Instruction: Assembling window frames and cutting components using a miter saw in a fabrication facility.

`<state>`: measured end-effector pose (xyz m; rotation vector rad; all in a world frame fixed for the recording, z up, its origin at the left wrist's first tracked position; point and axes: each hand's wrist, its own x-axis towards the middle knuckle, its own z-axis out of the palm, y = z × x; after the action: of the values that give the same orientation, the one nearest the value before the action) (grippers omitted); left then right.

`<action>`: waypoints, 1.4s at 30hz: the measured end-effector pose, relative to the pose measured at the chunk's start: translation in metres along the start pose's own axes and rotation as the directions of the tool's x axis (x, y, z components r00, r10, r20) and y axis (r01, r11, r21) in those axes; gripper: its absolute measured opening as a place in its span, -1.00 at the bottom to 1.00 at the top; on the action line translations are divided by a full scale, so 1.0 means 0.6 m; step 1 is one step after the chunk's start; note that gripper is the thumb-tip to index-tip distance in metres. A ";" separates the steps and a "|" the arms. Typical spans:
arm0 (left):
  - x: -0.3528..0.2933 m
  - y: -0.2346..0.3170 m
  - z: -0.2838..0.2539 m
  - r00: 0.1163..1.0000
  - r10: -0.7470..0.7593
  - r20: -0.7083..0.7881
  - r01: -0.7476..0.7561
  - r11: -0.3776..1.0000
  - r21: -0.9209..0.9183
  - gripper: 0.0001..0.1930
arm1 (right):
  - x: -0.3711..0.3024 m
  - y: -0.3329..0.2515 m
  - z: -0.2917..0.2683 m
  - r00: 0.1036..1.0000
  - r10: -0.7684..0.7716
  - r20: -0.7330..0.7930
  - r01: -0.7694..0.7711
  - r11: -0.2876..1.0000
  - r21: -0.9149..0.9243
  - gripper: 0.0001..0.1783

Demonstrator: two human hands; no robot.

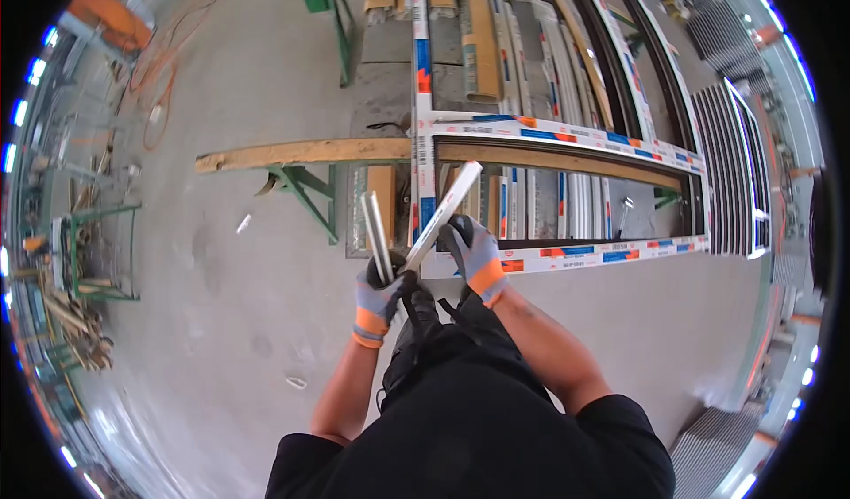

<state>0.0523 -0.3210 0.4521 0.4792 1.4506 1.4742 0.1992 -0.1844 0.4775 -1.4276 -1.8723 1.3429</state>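
Note:
My left hand (379,300), in a grey and orange glove with dark fingers, is closed around a narrow white strip (376,233) that points away from me. The lower end of a longer white profile strip (447,211) also lies at this hand, slanting up to the right. My right hand (475,255), gloved alike, has its fingers curled against the longer strip's right side. Both strips are held above the near left corner of a large window frame (567,258), whose white bars carry red and blue printed film.
The frame rests on a wooden beam (301,153) borne by a green trestle (310,193). Boards and wrapped profiles (482,47) lie beneath it. A stack of dark slatted panels (722,171) stands at right. An orange cable (164,83) trails across the floor at left.

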 end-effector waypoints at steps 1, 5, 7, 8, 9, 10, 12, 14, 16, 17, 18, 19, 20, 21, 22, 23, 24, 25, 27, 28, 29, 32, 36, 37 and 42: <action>0.010 -0.004 0.026 0.996 0.087 -0.011 -0.086 0.994 0.063 -0.76 | 0.010 0.004 0.006 0.993 0.113 0.036 -0.118 0.975 0.190 -0.68; 0.026 0.016 0.099 0.932 0.353 0.083 -0.348 0.802 0.485 -0.60 | 0.058 0.045 0.028 0.972 0.225 -0.069 -0.177 0.891 0.418 -0.69; 0.037 -0.023 0.088 0.935 0.339 0.108 -0.342 0.774 0.533 -0.69 | 0.078 0.052 0.026 0.969 0.230 -0.090 -0.176 0.898 0.402 -0.77; 0.040 -0.056 0.080 0.955 0.289 0.063 -0.286 0.848 0.447 -0.74 | 0.103 0.115 0.042 0.985 0.149 -0.084 -0.098 0.895 0.435 -0.77; 0.042 -0.034 0.089 0.991 0.136 -0.014 -0.127 0.956 0.264 -0.80 | 0.119 0.149 0.038 0.963 0.271 -0.004 -0.225 0.807 0.546 -0.77; 0.042 -0.004 0.095 0.997 -0.028 -0.066 0.031 0.998 0.059 -0.84 | 0.129 0.147 0.031 0.924 0.371 0.095 -0.344 0.692 0.635 -0.76; 0.070 -0.043 0.061 0.985 0.039 -0.166 -0.025 0.996 0.090 -0.88 | 0.134 0.142 0.031 0.914 0.393 0.100 -0.381 0.747 0.545 -0.74; 0.093 -0.062 0.040 0.981 -0.043 -0.190 0.036 0.999 -0.040 -0.89 | 0.142 0.118 0.036 0.973 0.230 -0.018 -0.230 0.973 0.005 -0.70; 0.112 -0.080 0.039 0.980 -0.054 -0.193 0.051 0.998 -0.022 -0.88 | 0.146 0.093 0.038 0.979 0.203 0.012 -0.202 0.979 -0.024 -0.66; 0.121 -0.090 0.039 0.981 -0.066 -0.182 0.067 0.998 -0.005 -0.86 | 0.148 0.093 0.045 0.988 0.156 -0.011 -0.156 0.981 -0.115 -0.64; 0.130 -0.102 0.046 0.978 -0.043 -0.205 0.042 0.999 -0.010 -0.82 | 0.149 0.093 0.052 0.994 0.107 -0.029 -0.110 0.972 -0.206 -0.62; 0.137 -0.108 0.059 0.981 0.027 -0.192 -0.013 0.997 0.072 -0.81 | 0.148 0.102 0.058 0.991 0.120 -0.060 -0.131 0.961 -0.243 -0.61; 0.142 -0.115 0.071 0.980 0.094 -0.173 -0.068 0.986 0.152 -0.79 | 0.151 0.111 0.064 0.990 0.129 -0.060 -0.140 0.960 -0.244 -0.61; 0.143 -0.122 0.084 0.982 0.085 -0.171 -0.059 0.987 0.152 -0.79 | 0.153 0.120 0.072 0.989 0.119 -0.082 -0.133 0.972 -0.194 -0.60; 0.142 -0.128 0.092 0.975 0.111 -0.190 -0.098 0.992 0.076 -0.77 | 0.154 0.112 0.081 0.989 0.109 -0.100 -0.122 0.982 -0.141 -0.59; 0.141 -0.133 0.096 0.968 0.134 -0.211 -0.137 0.991 0.001 -0.76 | 0.153 0.105 0.087 0.989 0.117 -0.095 -0.129 0.982 -0.141 -0.59; 0.141 -0.136 0.095 0.969 0.125 -0.214 -0.128 0.992 0.003 -0.76 | 0.150 0.099 0.092 0.983 0.149 -0.112 -0.166 0.972 -0.167 -0.59; 0.136 -0.137 0.093 0.969 0.100 -0.225 -0.110 0.993 -0.030 -0.76 | 0.144 0.088 0.097 0.975 0.182 -0.128 -0.204 0.959 -0.194 -0.59; 0.138 -0.115 0.116 0.947 0.166 -0.274 -0.186 0.982 -0.046 -0.82 | 0.144 0.087 0.100 0.972 0.189 -0.141 -0.222 0.935 -0.276 -0.60; 0.142 -0.122 0.111 0.947 0.159 -0.279 -0.178 0.983 -0.047 -0.82 | 0.144 0.081 0.102 0.973 0.179 -0.146 -0.221 0.908 -0.355 -0.61; 0.144 -0.130 0.105 0.943 0.162 -0.292 -0.171 0.985 -0.005 -0.84 | 0.142 0.071 0.100 0.973 0.204 -0.107 -0.229 0.904 -0.360 -0.63; 0.148 -0.132 0.104 0.942 0.169 -0.289 -0.177 0.984 -0.001 -0.88 | 0.139 0.084 0.099 0.981 0.111 -0.162 -0.155 0.945 -0.289 -0.65; 0.145 -0.104 0.109 0.981 0.061 -0.184 -0.086 0.988 -0.130 -0.82 | 0.165 0.115 0.076 0.988 0.013 -0.156 -0.033 0.991 -0.129 -0.70; 0.147 -0.111 0.106 0.980 0.056 -0.191 -0.083 0.988 -0.134 -0.82 | 0.170 0.117 0.074 0.989 0.014 -0.148 -0.034 0.991 -0.133 -0.70; 0.144 -0.127 0.101 0.955 0.116 -0.271 -0.136 0.989 -0.056 -0.78 | 0.192 0.101 0.038 0.954 0.246 0.169 -0.281 0.931 0.231 -0.69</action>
<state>0.0903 -0.2319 0.3655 0.3415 1.5912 1.7421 0.1670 -0.0907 0.3907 -1.5238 -1.5551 1.7808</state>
